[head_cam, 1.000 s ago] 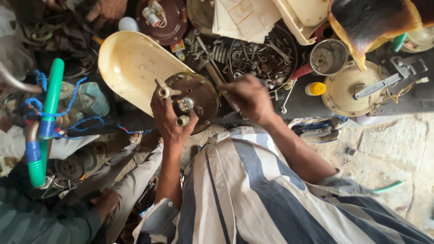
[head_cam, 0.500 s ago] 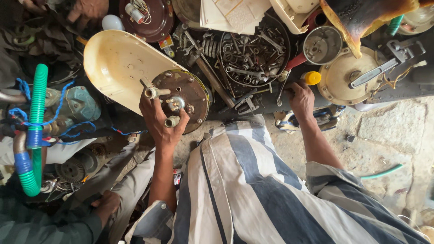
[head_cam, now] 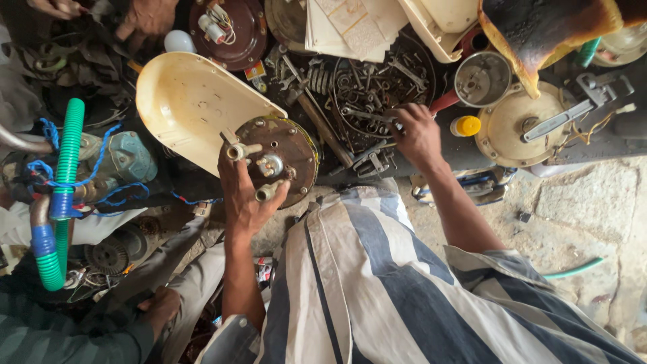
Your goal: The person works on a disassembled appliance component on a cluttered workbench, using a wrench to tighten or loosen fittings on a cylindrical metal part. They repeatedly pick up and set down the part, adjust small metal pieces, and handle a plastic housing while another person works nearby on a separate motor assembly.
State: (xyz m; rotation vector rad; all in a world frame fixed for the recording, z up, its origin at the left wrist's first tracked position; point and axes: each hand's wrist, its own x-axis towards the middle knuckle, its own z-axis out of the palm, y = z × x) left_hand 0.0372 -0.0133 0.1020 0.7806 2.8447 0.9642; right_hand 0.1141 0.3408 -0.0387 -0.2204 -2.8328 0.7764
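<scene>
Half a second on, the right hand [head_cam: 416, 135] has left the edge by the yellow cap and gone up toward eleven o'clock, into the round tray of tools; the left hand has stayed on the motor.

Nearest the camera, the striped shirt [head_cam: 404, 283] fills the lower frame and hides the lap and whatever lies under it. At eight o'clock another person's hand [head_cam: 158, 307] and dark sleeve are partly cut off by the edge.

At the centre, the left hand [head_cam: 246, 195] cups the brown round motor body [head_cam: 283, 158] from below, its grip clenched around the rim, thumb beside a short metal stub. The motor sits against the cream fan blade [head_cam: 192, 108], which runs off toward ten o'clock.

At one o'clock from the motor, the right hand's fingers curl on a wrench [head_cam: 367, 114] in the tray [head_cam: 350, 74]; I cannot tell whether that grip is fully closed. The tray holds a jumble of spanners, springs and bolts, too tangled to sort out. Papers [head_cam: 350, 27] cover its far rim.

At three o'clock stand a yellow cap [head_cam: 466, 125] and a small metal pot [head_cam: 482, 78]. At nine o'clock hangs a green hose [head_cam: 66, 168].
</scene>
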